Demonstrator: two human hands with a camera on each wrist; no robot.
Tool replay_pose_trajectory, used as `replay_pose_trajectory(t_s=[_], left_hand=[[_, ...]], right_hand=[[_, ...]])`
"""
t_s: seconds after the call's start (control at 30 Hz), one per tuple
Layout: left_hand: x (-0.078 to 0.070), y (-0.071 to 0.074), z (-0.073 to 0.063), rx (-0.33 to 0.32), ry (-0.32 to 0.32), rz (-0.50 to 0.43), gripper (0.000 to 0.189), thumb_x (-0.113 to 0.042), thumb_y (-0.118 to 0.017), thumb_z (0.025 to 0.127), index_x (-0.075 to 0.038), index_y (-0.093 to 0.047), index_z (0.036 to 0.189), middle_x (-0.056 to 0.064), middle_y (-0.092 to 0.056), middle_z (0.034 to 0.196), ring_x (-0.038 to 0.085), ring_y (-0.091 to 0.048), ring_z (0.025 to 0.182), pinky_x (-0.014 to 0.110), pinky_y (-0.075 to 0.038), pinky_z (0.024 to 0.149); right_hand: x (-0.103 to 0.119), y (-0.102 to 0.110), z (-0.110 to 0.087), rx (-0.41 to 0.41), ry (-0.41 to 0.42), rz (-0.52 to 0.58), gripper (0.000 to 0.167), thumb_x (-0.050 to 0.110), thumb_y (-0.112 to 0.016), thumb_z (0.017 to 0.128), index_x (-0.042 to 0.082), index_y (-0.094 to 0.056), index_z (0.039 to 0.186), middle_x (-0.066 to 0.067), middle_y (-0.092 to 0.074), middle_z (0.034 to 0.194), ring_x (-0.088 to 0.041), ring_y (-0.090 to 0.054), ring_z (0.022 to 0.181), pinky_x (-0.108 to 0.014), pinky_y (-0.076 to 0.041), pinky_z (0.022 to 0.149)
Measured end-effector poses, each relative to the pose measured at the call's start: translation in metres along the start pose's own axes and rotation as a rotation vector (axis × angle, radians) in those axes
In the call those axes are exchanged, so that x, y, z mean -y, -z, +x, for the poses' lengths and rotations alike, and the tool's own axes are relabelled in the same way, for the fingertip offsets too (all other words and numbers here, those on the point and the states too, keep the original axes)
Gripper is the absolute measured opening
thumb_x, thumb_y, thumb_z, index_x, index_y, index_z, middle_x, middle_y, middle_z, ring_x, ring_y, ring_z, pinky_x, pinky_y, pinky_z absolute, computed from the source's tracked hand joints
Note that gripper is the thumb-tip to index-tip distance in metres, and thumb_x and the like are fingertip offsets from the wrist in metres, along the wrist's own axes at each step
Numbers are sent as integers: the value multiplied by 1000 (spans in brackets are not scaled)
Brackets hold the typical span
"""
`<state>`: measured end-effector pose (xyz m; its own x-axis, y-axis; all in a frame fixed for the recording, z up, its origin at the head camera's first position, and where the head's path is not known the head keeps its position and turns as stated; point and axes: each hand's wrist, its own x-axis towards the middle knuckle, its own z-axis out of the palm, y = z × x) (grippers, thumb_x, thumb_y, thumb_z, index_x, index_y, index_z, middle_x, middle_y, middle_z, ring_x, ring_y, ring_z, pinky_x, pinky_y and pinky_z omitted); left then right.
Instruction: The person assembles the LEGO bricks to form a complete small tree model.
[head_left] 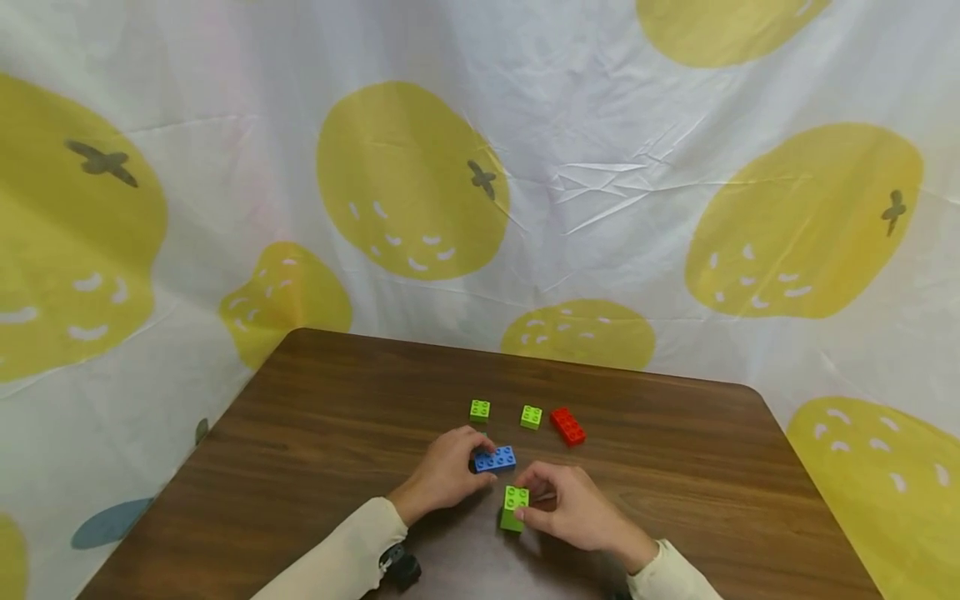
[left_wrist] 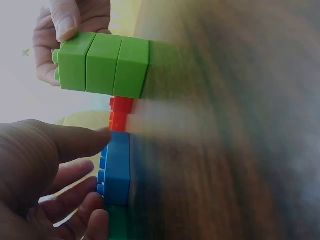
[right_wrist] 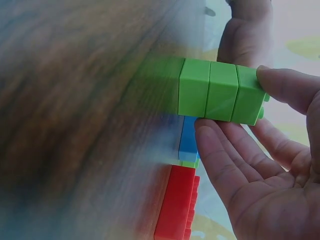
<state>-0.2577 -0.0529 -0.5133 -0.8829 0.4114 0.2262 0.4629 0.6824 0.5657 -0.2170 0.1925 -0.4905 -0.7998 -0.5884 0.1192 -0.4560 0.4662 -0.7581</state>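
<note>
Three light green bricks form an upright stack (head_left: 513, 517) standing on the table. My right hand (head_left: 573, 504) pinches its upper part, the thumb on the near side and fingertips on the far side. Left of it, a blue brick (head_left: 501, 459) with two rows of studs lies flat, studs up. My left hand (head_left: 447, 471) hovers loosely around the blue brick's left end, thumb in front and fingers beyond, overlapping its studs in the head view. Beyond the blue brick, a darker green brick (left_wrist: 118, 222) is mostly hidden by the left hand.
Two small light green bricks (head_left: 480, 410) (head_left: 531, 417) lie farther back on the brown wooden table (head_left: 337, 392). A red brick (head_left: 567, 426) lies to their right, set at an angle. A fruit-patterned curtain (head_left: 592, 208) hangs behind the table.
</note>
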Motion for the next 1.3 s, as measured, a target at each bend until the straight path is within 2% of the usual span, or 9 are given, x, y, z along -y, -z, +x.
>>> replay_pose_trajectory(t_s=[0.2,0.43,0.6,0.7,0.97,1.3], left_hand=[[-4,0,2,35,27,78,41,-31,-90,85,-15,-75,119,-1,-73,112,15,-64,102,36,-54,89],[-10,4,2,97,0,185,38,-27,-89,83,-15,-79,118,-3,-73,104,10,-59,91,29,-51,79],[-13,9,1,168,-9,216,32,-22,-85,84,-14,-81,115,-2,-73,107,9,-61,93,30,-52,82],[-14,10,-2,179,-10,194,31,-21,-86,83,-14,-80,112,-1,-71,108,10,-62,95,32,-53,84],[-15,8,-5,179,-12,142,34,-30,-92,81,-17,-77,108,-5,-76,105,11,-66,96,34,-55,88],[-11,14,-3,169,-34,6,32,-25,-91,83,-14,-80,110,-3,-78,105,8,-65,90,28,-52,82]], right_hand=[[-2,-2,0,-2,14,-4,21,26,-83,93,17,-72,109,1,-78,100,-8,-74,92,-34,-63,82],[-2,-3,0,5,28,15,22,24,-83,93,15,-71,110,0,-78,102,-10,-74,93,-32,-63,82],[-2,-1,-1,13,22,24,23,23,-83,93,15,-71,110,-1,-78,102,-10,-75,94,-35,-64,83],[-3,-1,0,12,26,20,23,24,-83,93,14,-71,111,-2,-78,102,-10,-75,94,-35,-64,84],[-6,-3,-1,-2,43,43,22,23,-83,93,15,-72,110,-2,-79,102,-11,-75,93,-34,-64,83],[-5,0,-1,-3,22,45,23,24,-83,93,14,-73,111,-4,-79,103,-12,-76,94,-30,-63,82]])
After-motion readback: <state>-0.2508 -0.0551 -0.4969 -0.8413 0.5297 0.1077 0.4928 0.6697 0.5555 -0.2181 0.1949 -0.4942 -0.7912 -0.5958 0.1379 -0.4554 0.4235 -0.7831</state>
